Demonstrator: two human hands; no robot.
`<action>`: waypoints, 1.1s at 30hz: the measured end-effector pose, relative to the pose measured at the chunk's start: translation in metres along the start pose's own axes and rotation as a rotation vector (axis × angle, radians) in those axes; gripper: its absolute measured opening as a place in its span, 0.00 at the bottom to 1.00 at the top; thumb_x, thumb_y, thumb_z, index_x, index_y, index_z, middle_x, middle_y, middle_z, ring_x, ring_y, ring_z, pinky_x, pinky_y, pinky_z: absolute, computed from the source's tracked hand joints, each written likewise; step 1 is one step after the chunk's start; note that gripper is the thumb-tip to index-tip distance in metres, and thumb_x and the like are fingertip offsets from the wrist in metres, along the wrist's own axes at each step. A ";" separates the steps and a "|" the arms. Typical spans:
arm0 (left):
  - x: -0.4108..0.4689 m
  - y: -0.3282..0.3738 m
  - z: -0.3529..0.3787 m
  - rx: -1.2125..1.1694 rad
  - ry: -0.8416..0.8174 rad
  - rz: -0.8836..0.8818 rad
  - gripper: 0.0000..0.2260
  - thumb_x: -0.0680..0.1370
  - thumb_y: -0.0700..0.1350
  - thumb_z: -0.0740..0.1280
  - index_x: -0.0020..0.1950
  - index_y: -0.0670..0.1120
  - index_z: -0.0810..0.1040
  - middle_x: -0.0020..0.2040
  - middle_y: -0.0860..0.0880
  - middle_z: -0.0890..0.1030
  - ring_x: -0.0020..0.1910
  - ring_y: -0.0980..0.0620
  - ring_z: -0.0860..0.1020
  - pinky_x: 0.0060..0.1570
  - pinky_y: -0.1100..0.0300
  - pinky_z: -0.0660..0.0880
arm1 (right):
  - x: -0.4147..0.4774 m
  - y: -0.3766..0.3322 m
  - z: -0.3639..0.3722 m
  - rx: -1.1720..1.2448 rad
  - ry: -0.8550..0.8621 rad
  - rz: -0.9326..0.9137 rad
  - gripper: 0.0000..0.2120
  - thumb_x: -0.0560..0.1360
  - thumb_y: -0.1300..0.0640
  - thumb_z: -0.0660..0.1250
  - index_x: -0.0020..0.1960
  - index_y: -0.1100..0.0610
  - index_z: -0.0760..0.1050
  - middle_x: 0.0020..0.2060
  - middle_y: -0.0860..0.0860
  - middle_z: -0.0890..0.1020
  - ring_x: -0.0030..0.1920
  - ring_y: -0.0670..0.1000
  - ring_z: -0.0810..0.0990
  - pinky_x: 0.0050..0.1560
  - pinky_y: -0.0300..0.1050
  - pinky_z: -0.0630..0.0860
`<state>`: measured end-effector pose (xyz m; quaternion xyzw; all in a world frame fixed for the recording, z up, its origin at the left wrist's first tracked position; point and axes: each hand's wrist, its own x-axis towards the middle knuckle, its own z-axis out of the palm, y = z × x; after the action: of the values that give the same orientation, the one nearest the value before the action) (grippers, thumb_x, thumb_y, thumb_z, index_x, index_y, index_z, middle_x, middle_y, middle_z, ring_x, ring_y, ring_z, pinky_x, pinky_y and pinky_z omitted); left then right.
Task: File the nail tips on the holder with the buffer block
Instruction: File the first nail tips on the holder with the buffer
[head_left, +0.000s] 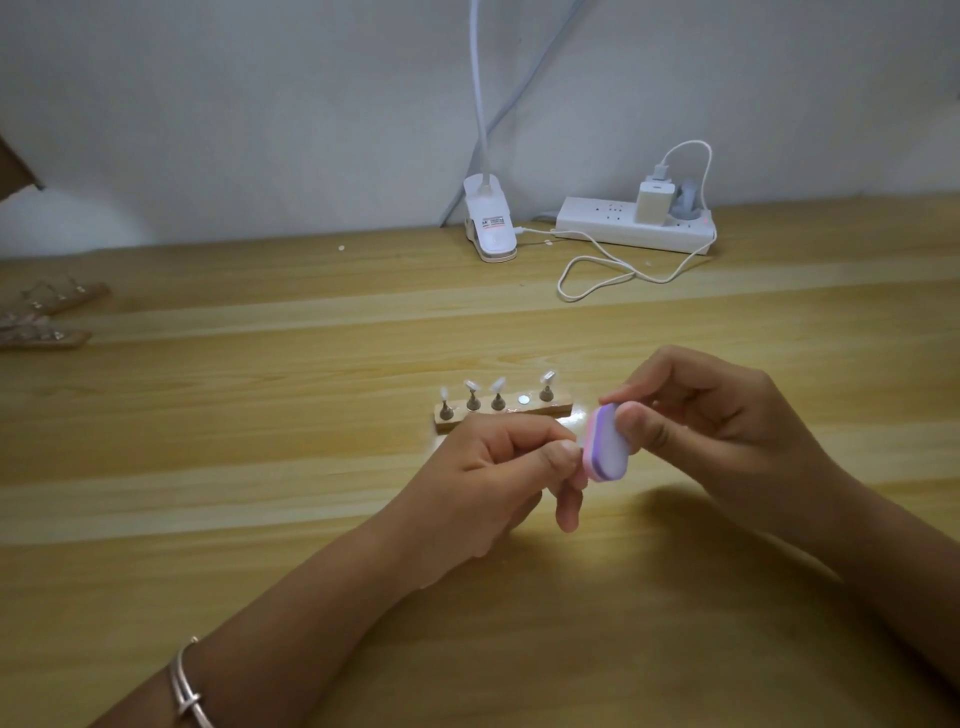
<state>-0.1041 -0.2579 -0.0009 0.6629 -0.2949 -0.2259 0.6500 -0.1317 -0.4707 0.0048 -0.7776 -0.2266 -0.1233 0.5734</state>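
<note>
Right now, up above the middle of the worktop (260, 415): a small buffer block (607, 447), pink, purple and white, tilted up on its end. Pinched by the right hand (717, 421), grip closed on it, thumb on the white face and curled fingers behind. Touched on its pink side by the left hand (493, 467), fingers curled, thumb and first finger squeezed together. Too tiny and too hidden to tell: the thing inside that left grip, if any. Just behind the hands, near the middle of the worktop, a little wooden holder (503, 411) lying flat. Standing on it in a row, four clear nail tips (497, 384) on small dark pegs, plus one shiny round spot (523, 399) between the third and the fourth. Far back by the wall edge, a white clip lamp (491, 228) and a white power strip (623, 231) with a plug block (653, 201) and a looping white cable (608, 270). Over at the left edge, more holders (47, 314), blurry. Round the left wrist, a thin bracelet (187, 686).
</note>
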 end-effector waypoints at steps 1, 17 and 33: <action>0.000 0.000 0.000 0.005 0.000 0.000 0.11 0.80 0.43 0.60 0.42 0.43 0.79 0.32 0.45 0.80 0.18 0.56 0.60 0.20 0.66 0.57 | -0.001 0.000 0.001 -0.003 0.004 0.002 0.08 0.76 0.51 0.67 0.46 0.56 0.78 0.41 0.43 0.85 0.41 0.47 0.83 0.43 0.41 0.79; 0.000 -0.001 0.002 0.043 0.007 -0.006 0.12 0.80 0.45 0.60 0.42 0.42 0.78 0.33 0.44 0.80 0.19 0.55 0.61 0.20 0.67 0.57 | -0.002 0.003 0.004 -0.093 -0.005 -0.071 0.10 0.79 0.52 0.69 0.45 0.59 0.77 0.41 0.44 0.84 0.43 0.47 0.84 0.45 0.40 0.79; 0.001 -0.002 0.002 0.067 0.018 0.011 0.12 0.80 0.46 0.60 0.42 0.43 0.78 0.32 0.47 0.80 0.19 0.55 0.61 0.21 0.68 0.58 | -0.004 0.003 0.005 -0.058 0.013 -0.001 0.13 0.78 0.51 0.69 0.44 0.61 0.76 0.39 0.44 0.83 0.38 0.51 0.81 0.40 0.43 0.77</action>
<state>-0.1048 -0.2600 -0.0031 0.6845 -0.3002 -0.2064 0.6314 -0.1339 -0.4681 -0.0013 -0.7930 -0.2197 -0.1354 0.5519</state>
